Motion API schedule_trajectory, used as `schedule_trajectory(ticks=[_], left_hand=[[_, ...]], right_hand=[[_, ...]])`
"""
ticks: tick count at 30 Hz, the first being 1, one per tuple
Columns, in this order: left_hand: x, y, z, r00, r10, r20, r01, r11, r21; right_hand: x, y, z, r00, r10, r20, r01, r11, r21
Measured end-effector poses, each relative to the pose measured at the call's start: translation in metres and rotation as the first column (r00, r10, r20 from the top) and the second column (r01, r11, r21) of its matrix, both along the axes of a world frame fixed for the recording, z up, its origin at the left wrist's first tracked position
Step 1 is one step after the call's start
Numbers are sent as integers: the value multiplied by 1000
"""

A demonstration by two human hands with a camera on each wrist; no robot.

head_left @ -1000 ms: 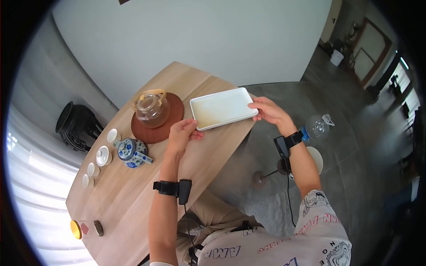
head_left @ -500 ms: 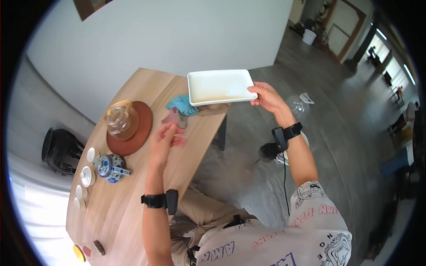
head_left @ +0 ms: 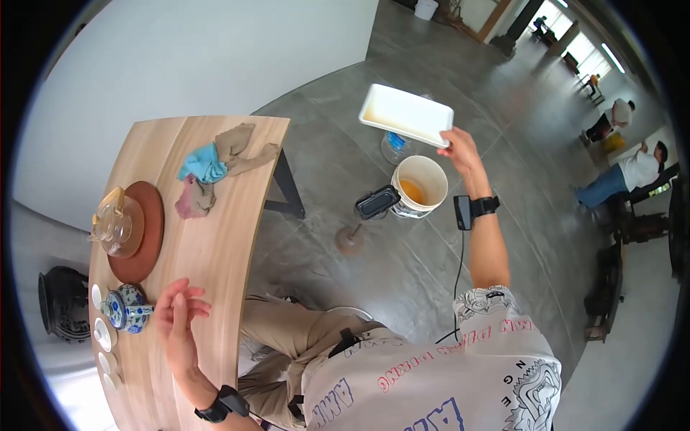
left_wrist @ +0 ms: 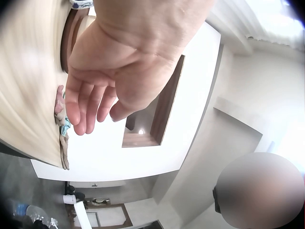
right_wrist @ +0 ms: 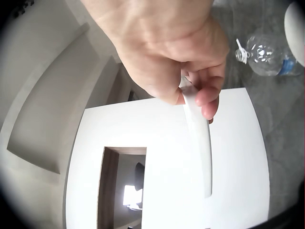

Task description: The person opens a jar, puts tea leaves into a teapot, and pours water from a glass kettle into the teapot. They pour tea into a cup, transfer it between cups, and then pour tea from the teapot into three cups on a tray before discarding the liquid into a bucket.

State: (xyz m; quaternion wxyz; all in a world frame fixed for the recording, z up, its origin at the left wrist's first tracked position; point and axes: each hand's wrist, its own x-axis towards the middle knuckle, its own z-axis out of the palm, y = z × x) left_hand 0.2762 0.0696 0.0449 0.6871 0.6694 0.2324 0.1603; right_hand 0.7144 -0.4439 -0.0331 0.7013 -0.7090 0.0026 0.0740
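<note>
In the head view my right hand (head_left: 461, 152) pinches one end of a white rectangular tray (head_left: 417, 113), thumb on top and fingers beneath. A thin brownish film of liquid shows in its far left part. The tray is held out over the floor beside a white bucket (head_left: 421, 164) with amber liquid inside. Seen edge-on in the right wrist view, the tray (right_wrist: 200, 148) sits between thumb and fingers. My left hand (head_left: 180, 323) hovers over the table with relaxed fingers and holds nothing, near a blue-and-white teapot (head_left: 128, 310).
A glass teapot (head_left: 121, 228) stands on a round brown board (head_left: 147, 251). Crumpled cloths (head_left: 203, 164) lie at the table's far end, small white cups (head_left: 108, 361) along its left side. On the floor are a clear bottle (right_wrist: 267, 57) and a black oblong object (head_left: 377, 203).
My left hand has let go of the tray. The right hand has carried it off the table to the right, over the floor, and the head view has turned right, bringing the bucket into sight.
</note>
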Motion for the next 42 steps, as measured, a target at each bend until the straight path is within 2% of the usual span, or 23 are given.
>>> schedule_trajectory(ticks=[6,9,11,12,13,15,18,27,36,39,42], left_hand=[[-40,-2,-9,998,65,12,-66,998,14],[-57,0,-12,998,62,-4,-62,998,23],[-67,-2,-14,997,77,-21,-77,997,28],[-71,-2,-14,996,85,-32,-84,996,32],[-74,-3,-13,995,88,-38,-86,996,38],[-80,-4,-14,994,96,-49,-93,994,49],[-86,-6,-14,991,121,-57,-117,991,58],[-86,-15,-21,984,148,-94,-144,988,48],[-83,-18,-28,982,137,-133,-133,990,40],[-83,-20,-27,982,136,-134,-131,990,44],[-86,-22,-28,978,156,-135,-152,987,43]], right_hand=[[-19,-105,-64,950,-311,24,311,935,-170],[-21,-145,-100,884,-464,63,459,830,-316],[-22,-157,-118,835,-526,162,543,743,-392],[-26,-158,-122,808,-550,210,582,693,-425],[-27,-159,-123,800,-527,287,591,604,-535],[-25,-165,-129,789,-442,427,596,382,-706],[-15,-169,-140,745,-371,555,635,142,-759],[-7,-159,-127,806,-189,561,585,103,-805],[-3,-124,-124,822,-64,566,568,162,-807],[2,-114,-122,794,-138,591,607,159,-779],[18,-138,-150,630,-267,729,774,145,-616]])
